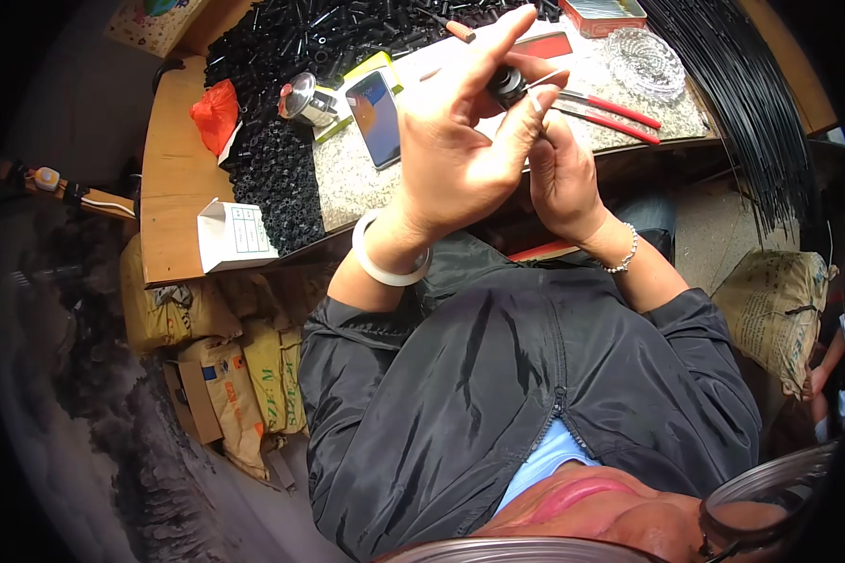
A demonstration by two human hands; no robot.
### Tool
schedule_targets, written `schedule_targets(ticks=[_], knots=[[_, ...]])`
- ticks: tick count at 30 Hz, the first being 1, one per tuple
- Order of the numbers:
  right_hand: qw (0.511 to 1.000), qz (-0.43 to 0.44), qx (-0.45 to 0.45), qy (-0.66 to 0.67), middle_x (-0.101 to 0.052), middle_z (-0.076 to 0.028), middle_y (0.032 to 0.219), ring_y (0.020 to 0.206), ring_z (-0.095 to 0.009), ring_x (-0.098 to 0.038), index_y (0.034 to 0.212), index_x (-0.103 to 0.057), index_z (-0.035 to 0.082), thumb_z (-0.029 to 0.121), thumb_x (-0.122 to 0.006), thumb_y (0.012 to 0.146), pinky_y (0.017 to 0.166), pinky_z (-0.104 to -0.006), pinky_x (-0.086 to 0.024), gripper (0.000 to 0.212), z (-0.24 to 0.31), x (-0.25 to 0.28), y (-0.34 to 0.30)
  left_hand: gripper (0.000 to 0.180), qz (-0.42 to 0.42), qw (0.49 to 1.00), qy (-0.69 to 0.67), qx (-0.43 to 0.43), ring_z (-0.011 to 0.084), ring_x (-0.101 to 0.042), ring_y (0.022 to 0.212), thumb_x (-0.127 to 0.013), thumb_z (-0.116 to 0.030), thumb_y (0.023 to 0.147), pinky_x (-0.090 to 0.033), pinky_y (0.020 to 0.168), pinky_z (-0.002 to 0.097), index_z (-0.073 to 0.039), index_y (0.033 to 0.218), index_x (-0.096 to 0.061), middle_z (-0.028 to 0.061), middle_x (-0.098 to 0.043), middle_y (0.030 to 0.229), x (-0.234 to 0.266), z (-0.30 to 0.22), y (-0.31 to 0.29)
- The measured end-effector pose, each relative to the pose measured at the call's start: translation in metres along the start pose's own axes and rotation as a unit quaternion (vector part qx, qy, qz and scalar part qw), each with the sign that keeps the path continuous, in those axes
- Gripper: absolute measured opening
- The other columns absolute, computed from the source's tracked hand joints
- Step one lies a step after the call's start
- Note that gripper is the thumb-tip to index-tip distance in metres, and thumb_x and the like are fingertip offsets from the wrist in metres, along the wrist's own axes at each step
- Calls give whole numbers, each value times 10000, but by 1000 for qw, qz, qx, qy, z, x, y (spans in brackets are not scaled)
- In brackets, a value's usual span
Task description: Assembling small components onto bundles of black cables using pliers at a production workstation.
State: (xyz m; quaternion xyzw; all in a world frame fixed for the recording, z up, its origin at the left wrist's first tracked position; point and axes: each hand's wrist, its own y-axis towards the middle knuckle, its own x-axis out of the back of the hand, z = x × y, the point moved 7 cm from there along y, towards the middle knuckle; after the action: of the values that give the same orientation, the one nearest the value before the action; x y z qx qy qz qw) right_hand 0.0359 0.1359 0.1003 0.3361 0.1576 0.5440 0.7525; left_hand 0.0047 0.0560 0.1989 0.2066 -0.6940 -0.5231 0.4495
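Above the front edge of the bench, my left hand (pixel 460 155) is closed on a small round black plastic part (pixel 509 84), held between the thumb and fingers. A thin pale strip (pixel 549 79) sticks out beside that part, near the left thumb tip. My right hand (pixel 567 174) is pinched shut just below the left thumb, its fingertips against the left hand's. What the right fingers grip is hidden. Behind the hands lie red-handled pliers (pixel 620 120). A dark-screened phone (pixel 376 117) rests left of my left hand.
Loose black parts (pixel 277 178) heap over the bench's left and back. A metal-lidded jar (pixel 302 100), red plastic bag (pixel 216 114) and white box (pixel 238 232) stand left. A glass ashtray (pixel 646 64), red tin (pixel 606 17) and long black rods (pixel 742 103) are right. Sacks (pixel 770 305) flank me.
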Motion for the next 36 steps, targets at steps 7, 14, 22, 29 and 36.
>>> schedule_targets(ticks=[7, 14, 22, 29, 36], knots=[[998, 38, 44, 3, -563, -207, 779, 710, -421, -565, 1027, -494, -6, 100, -464, 897, 582, -405, -461, 170, -5, 4, -9, 463, -165, 879, -95, 438, 171, -567, 974, -601, -28, 832, -463, 853, 293, 40, 1253, -420, 177, -573, 1111, -23, 10, -29], [961, 266, -16, -79, -498, -193, 1173, 1097, -334, -481, 1264, -388, -17, 57, -571, 804, 963, -379, -361, 500, -15, 12, -16, 222, -171, 737, -70, 650, 75, -530, 588, -499, -114, 912, -423, 564, 216, 31, 1042, -605, 40, -644, 712, -21, 2, -92], [960, 64, 161, -220, -537, -61, 937, 988, -283, -417, 845, -609, 80, 174, -675, 729, 835, -373, -380, 163, 56, 24, 15, 529, -154, 845, -8, 512, 202, -571, 979, -551, -329, 873, -445, 847, 312, 80, 1200, -475, 173, -595, 1066, -35, 3, -76], [932, 110, 36, -344, -577, -106, 818, 791, -294, -546, 809, -553, 39, 165, -651, 750, 678, -362, -449, 170, -52, 70, 5, 304, -229, 768, -21, 598, -16, -296, 415, -439, -156, 944, -211, 390, 170, 56, 1122, -564, -88, -375, 493, -9, 5, -105], [863, 216, 24, -455, -521, -96, 908, 864, -276, -522, 896, -557, 42, 194, -612, 806, 724, -349, -437, 185, -107, 76, -1, 305, -237, 787, -5, 569, -4, -292, 402, -452, -194, 944, -218, 375, 178, 70, 1021, -584, -92, -338, 494, -2, 8, -97]])
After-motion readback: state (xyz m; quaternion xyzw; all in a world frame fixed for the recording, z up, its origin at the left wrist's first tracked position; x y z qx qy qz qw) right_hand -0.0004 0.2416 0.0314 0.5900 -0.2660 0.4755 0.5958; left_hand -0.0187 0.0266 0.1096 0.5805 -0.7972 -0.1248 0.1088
